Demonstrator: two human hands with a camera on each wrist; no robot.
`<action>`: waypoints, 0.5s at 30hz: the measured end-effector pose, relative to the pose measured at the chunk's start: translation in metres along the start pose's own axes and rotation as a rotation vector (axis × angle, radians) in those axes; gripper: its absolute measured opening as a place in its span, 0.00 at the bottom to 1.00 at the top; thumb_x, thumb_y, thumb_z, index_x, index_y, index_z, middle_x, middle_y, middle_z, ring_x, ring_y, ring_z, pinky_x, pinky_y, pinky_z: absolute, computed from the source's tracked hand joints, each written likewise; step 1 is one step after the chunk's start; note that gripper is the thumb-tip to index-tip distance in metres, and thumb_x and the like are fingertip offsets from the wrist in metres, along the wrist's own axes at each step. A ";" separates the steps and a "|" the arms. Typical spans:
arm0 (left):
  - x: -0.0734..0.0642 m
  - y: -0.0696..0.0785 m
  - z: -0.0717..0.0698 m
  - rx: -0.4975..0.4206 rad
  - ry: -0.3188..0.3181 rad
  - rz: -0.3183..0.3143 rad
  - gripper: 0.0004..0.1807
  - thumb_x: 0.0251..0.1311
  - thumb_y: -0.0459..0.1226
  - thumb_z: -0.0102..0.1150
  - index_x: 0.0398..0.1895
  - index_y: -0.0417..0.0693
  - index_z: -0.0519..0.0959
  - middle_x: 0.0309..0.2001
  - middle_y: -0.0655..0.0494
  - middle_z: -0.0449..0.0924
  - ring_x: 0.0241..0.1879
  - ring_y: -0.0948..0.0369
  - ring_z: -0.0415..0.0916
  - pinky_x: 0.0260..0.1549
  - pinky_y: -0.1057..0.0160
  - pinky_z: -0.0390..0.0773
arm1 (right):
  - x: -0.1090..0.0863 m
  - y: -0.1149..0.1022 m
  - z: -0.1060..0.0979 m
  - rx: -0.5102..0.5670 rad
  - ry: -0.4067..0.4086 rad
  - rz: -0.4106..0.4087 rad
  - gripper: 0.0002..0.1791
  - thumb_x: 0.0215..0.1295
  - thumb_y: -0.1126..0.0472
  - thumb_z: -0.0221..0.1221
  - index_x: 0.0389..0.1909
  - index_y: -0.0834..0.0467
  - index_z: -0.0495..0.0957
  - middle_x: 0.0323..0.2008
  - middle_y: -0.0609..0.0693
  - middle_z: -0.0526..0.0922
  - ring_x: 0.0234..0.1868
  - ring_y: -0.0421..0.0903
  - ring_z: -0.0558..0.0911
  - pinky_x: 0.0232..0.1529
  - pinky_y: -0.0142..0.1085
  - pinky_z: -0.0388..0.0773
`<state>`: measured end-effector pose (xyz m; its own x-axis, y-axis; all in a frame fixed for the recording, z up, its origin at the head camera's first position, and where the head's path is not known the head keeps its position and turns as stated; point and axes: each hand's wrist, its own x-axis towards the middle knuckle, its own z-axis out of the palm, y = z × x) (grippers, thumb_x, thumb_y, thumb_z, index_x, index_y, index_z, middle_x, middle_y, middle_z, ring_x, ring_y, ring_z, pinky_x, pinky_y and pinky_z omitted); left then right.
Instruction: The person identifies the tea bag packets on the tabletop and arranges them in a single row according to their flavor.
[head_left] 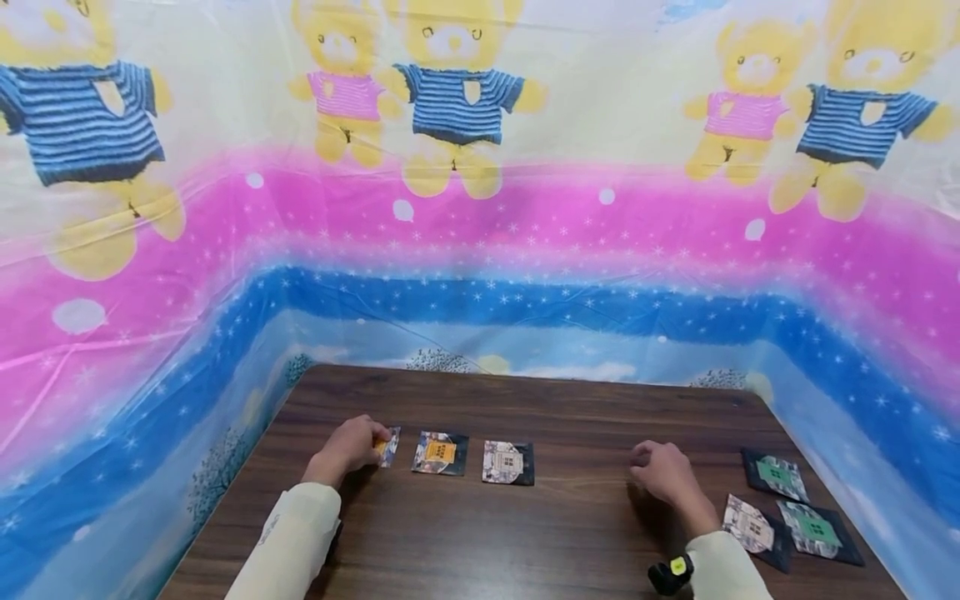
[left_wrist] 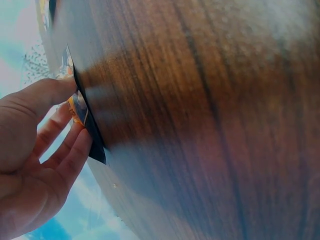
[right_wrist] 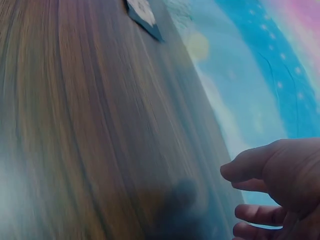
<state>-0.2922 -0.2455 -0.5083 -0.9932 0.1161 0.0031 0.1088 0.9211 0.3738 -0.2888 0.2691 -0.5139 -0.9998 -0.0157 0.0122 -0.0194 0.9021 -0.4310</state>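
My left hand (head_left: 352, 446) pinches a flat sachet (head_left: 388, 447) with an orange label at the left of the table. In the left wrist view, thumb and fingers are at the sachet (left_wrist: 86, 117), whose dark edge is close to the wood. To its right lie another orange-labelled sachet (head_left: 439, 452) and a pale-labelled sachet (head_left: 507, 462), side by side in a row. My right hand (head_left: 666, 473) holds nothing, its fingers loosely bent above the table between that row and the sachets at the right.
At the right of the brown wooden table (head_left: 525, 533) lie two green-labelled sachets, one further back (head_left: 776, 475) and one nearer (head_left: 819, 532). A pale-labelled sachet (head_left: 756, 531) is beside the nearer one, close to the right sleeve (head_left: 723, 567). A printed cloth (head_left: 480, 308) hangs around the table.
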 end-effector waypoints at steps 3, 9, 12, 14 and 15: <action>0.000 -0.001 0.002 0.000 -0.003 -0.005 0.13 0.59 0.30 0.70 0.47 0.46 0.88 0.48 0.46 0.80 0.46 0.52 0.77 0.53 0.45 0.79 | -0.004 0.018 -0.008 -0.007 -0.012 0.041 0.18 0.64 0.62 0.63 0.54 0.65 0.81 0.52 0.70 0.80 0.46 0.61 0.79 0.48 0.56 0.77; 0.000 -0.002 0.005 0.013 -0.004 0.005 0.13 0.58 0.30 0.71 0.46 0.47 0.88 0.47 0.47 0.80 0.45 0.51 0.77 0.52 0.45 0.79 | -0.011 0.048 -0.023 -0.065 -0.035 0.123 0.20 0.66 0.59 0.62 0.55 0.66 0.80 0.51 0.72 0.82 0.49 0.67 0.79 0.53 0.62 0.74; 0.000 -0.001 0.005 0.012 -0.005 0.000 0.13 0.58 0.30 0.71 0.47 0.47 0.88 0.47 0.48 0.80 0.46 0.51 0.78 0.53 0.45 0.79 | -0.015 0.062 -0.030 -0.064 -0.062 0.194 0.21 0.66 0.57 0.63 0.56 0.65 0.80 0.53 0.73 0.80 0.53 0.73 0.75 0.53 0.65 0.71; -0.001 -0.001 0.004 0.012 -0.005 0.001 0.13 0.58 0.30 0.71 0.47 0.47 0.88 0.47 0.48 0.80 0.46 0.51 0.78 0.52 0.46 0.79 | -0.018 0.071 -0.034 -0.060 -0.079 0.242 0.22 0.66 0.56 0.63 0.56 0.66 0.79 0.54 0.74 0.79 0.54 0.74 0.73 0.55 0.67 0.69; -0.001 -0.001 0.004 0.013 -0.004 0.004 0.13 0.58 0.30 0.71 0.47 0.46 0.88 0.47 0.47 0.80 0.46 0.51 0.78 0.52 0.46 0.79 | -0.020 0.075 -0.036 -0.055 -0.084 0.266 0.22 0.66 0.57 0.63 0.56 0.66 0.79 0.55 0.74 0.78 0.55 0.75 0.73 0.57 0.68 0.67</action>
<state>-0.2912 -0.2450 -0.5126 -0.9927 0.1209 0.0004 0.1129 0.9255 0.3615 -0.2704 0.3527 -0.5142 -0.9667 0.1908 -0.1703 0.2413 0.9013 -0.3597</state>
